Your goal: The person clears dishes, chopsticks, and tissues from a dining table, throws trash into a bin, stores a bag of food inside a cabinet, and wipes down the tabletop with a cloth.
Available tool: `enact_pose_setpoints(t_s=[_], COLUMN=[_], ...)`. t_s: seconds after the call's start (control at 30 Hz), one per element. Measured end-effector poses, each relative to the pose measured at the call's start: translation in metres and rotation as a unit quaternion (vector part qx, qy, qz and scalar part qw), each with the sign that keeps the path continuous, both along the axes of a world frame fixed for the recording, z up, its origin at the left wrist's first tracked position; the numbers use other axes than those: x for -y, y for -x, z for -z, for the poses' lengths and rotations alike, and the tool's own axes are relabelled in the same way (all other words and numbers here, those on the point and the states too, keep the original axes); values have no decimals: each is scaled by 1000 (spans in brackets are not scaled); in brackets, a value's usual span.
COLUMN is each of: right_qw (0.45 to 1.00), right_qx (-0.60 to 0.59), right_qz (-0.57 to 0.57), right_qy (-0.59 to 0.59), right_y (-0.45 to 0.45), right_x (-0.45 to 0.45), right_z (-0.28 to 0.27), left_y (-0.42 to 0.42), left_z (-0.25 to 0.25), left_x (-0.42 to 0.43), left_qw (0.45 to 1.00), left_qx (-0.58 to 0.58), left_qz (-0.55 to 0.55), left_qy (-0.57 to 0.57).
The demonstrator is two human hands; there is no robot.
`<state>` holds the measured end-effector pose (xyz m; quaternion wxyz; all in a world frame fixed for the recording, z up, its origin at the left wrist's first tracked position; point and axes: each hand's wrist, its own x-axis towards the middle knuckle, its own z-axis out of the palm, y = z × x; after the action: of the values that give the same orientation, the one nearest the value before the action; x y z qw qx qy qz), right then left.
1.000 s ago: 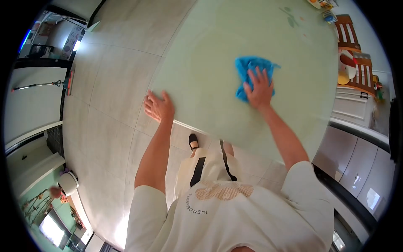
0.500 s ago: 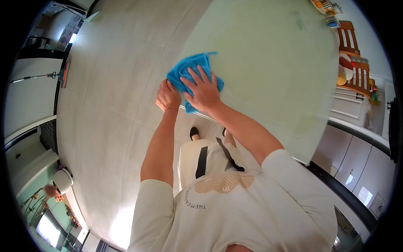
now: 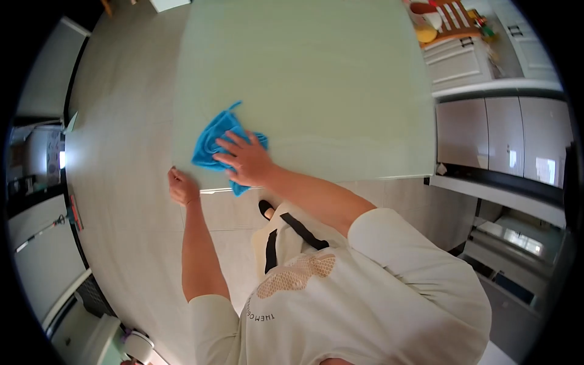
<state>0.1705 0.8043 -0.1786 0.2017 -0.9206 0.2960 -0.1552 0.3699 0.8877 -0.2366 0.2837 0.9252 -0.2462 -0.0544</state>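
A crumpled blue cloth [image 3: 213,145] lies on the pale green tabletop [image 3: 322,97], near its front left corner. One end of the cloth hangs over the front edge. My right hand [image 3: 249,159] rests flat on the cloth, fingers spread and pressing it down. My left hand [image 3: 184,187] is at the table's corner, apart from the cloth. Its fingers are curled closed; whether anything small is inside them is hidden.
At the back right stand a slatted wooden chair [image 3: 451,21] and white cabinets [image 3: 456,64]. Glossy cupboards [image 3: 505,137] line the right side. Tiled floor [image 3: 131,140] runs along the left, with a squeegee mop [image 3: 74,213] by the wall.
The view has turned, so the table now fills more of the middle. My left hand has come away from the cloth's edge to the left. My right hand stays on the cloth.
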Motion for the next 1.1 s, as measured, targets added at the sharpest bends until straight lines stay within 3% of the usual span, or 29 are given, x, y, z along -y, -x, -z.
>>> enact_pose_setpoints(t_s=[0.3, 0.37, 0.43, 0.47, 0.53, 0.57, 0.6, 0.67, 0.7, 0.8, 0.93, 0.97, 1.03, 1.1], right_qw=[932, 878, 826, 798, 764, 729, 727, 609, 618, 787, 916, 913, 968, 952], right_qx=[-60, -149, -177, -186, -205, -222, -222, -226, -215, -144, -76, -73, -23, -51], right_qz=[344, 446, 530, 570, 611, 647, 650, 760, 756, 596, 395, 401, 251, 302], right_qy=[98, 92, 70, 56, 36, 20, 20, -23, -5, 65, 19, 24, -4, -1], right_y=[306, 382, 445, 462, 464, 463, 454, 418, 394, 297, 195, 204, 236, 286], right_x=[34, 23, 11, 6, 5, 7, 12, 24, 26, 22, 12, 17, 21, 27], right_z=[3, 8, 17, 20, 14, 11, 13, 21, 24, 28, -10, -11, -9, -4], left_y=[-12, -9, -9, -8, 1, 4, 13, 25, 31, 34, 31, 32, 32, 29], left_z=[2, 6, 9, 11, 12, 12, 7, -3, -8, -13, -12, -13, -17, -15], left_x=[0, 0, 2, 5, 16, 18, 22, 32, 38, 36, 38, 39, 37, 34], left_qw=[995, 994, 976, 975, 978, 979, 977, 976, 970, 961, 958, 960, 958, 959], left_qx=[5, -7, 144, 148, 14, 16, 28, 35, 57, 76, 70, 71, 60, 58], left_qz=[14, 8, 19, 24, -53, -51, -81, -100, -118, -138, -145, -140, -136, -128], left_qy=[-97, -112, -164, -167, -200, -199, -194, -188, -206, -229, -237, -232, -245, -248])
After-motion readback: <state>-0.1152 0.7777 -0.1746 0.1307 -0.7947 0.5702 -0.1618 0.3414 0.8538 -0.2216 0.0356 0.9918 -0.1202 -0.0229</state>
